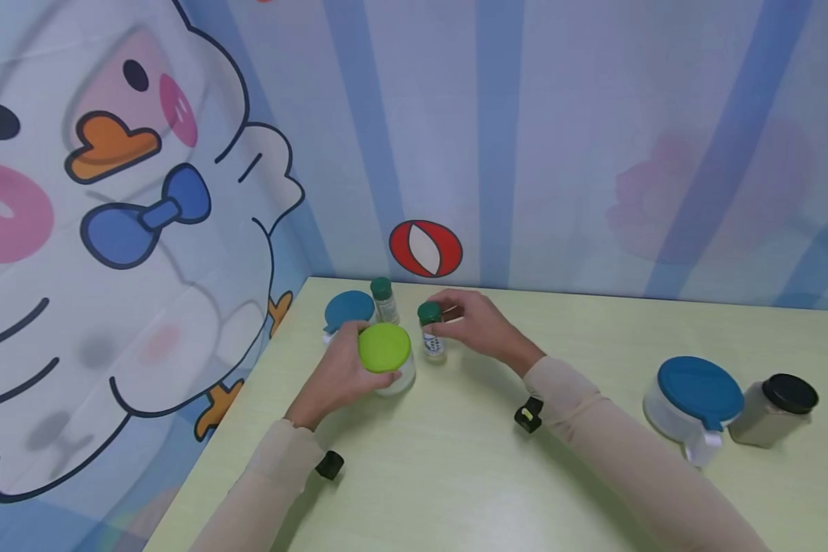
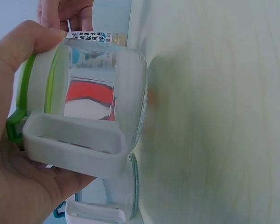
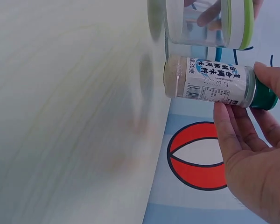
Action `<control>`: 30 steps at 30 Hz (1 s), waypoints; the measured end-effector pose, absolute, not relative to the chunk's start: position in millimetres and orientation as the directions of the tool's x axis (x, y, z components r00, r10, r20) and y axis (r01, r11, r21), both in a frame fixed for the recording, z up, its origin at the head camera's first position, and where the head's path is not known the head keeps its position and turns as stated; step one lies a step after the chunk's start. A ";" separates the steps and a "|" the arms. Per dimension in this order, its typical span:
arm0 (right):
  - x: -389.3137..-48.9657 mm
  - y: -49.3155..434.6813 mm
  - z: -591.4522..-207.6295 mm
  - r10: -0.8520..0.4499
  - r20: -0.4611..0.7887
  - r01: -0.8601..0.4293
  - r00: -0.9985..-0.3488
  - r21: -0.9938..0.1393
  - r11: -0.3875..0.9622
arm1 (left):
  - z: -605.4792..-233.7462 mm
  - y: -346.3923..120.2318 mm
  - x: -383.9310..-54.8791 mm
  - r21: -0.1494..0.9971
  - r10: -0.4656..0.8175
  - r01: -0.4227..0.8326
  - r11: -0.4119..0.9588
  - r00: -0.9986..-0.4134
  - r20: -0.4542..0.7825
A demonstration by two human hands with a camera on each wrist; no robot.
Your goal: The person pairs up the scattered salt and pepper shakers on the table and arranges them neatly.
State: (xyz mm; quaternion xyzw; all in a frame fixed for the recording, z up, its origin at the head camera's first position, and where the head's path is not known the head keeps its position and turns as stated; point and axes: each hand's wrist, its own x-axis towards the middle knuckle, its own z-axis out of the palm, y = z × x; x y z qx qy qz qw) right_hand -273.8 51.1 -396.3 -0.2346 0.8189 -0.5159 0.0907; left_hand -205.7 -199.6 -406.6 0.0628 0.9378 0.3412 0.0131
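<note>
My left hand [image 1: 338,369] grips a clear seasoning jar [image 2: 91,100] by its lid end, thumb and fingers around the sides. Its lid [image 1: 385,347] is lime green, and a white handle [image 2: 77,142] shows in the left wrist view. Just to the right, my right hand [image 1: 481,326] pinches a small spice bottle [image 3: 210,81] near its green cap [image 1: 429,313]. The bottle has a white printed label and pale powder near its base. Both containers are upright, close over the table, side by side.
Behind the left hand stand a blue-lidded jar [image 1: 349,309] and another green-capped spice bottle [image 1: 386,303]. At the table's right are a larger-looking blue-lidded jar [image 1: 697,391] and a black-lidded jar [image 1: 766,418]. A printed cloth wall [image 1: 559,153] borders the table's [image 1: 455,475] back edge.
</note>
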 end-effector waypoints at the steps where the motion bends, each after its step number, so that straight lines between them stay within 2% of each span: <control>1: -272.8 53.1 -395.6 -0.478 0.091 -0.288 -0.873 -0.888 0.357 | -406.4 -198.9 -205.7 0.643 0.128 0.110 0.758 -0.992 0.019; 19: -253.2 83.7 -384.0 -0.497 0.070 -0.278 -0.865 -0.891 0.359 | -401.2 -185.9 -209.4 0.646 0.172 0.172 0.744 -0.983 0.064; 30: -236.7 103.7 -380.7 -0.465 0.064 -0.272 -0.883 -0.877 0.395 | -400.7 -172.8 -211.4 0.652 0.208 0.201 0.732 -0.976 0.067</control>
